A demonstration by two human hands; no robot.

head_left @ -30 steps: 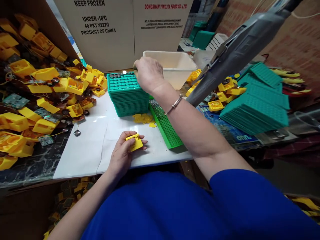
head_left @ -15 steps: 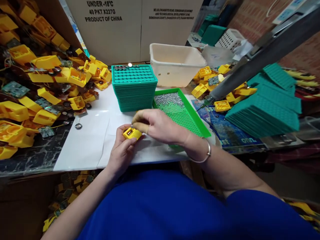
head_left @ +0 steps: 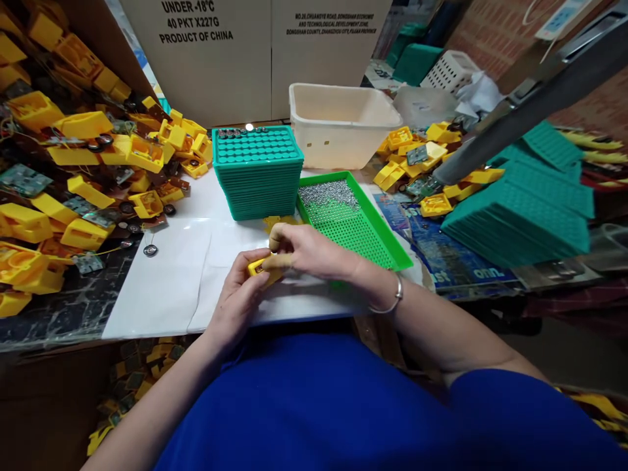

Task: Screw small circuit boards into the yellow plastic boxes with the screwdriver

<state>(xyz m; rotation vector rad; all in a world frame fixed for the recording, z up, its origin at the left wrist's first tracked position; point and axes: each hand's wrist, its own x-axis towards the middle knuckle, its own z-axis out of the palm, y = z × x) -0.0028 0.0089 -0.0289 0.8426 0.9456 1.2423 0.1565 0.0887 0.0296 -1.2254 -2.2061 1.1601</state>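
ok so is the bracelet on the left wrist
No, the bracelet is worn just behind the right hand.

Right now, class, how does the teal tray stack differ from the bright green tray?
The teal tray stack is tall and many-layered; the bright green tray is single and shallow. The stack carries a few dark round pieces along its far edge, while the tray holds a heap of tiny silvery pieces at its far end. Both show a regular grid pattern.

held yellow case (head_left: 255, 267): 1 | bright-green tray (head_left: 354, 237): 1 | bracelet (head_left: 399, 288): 1
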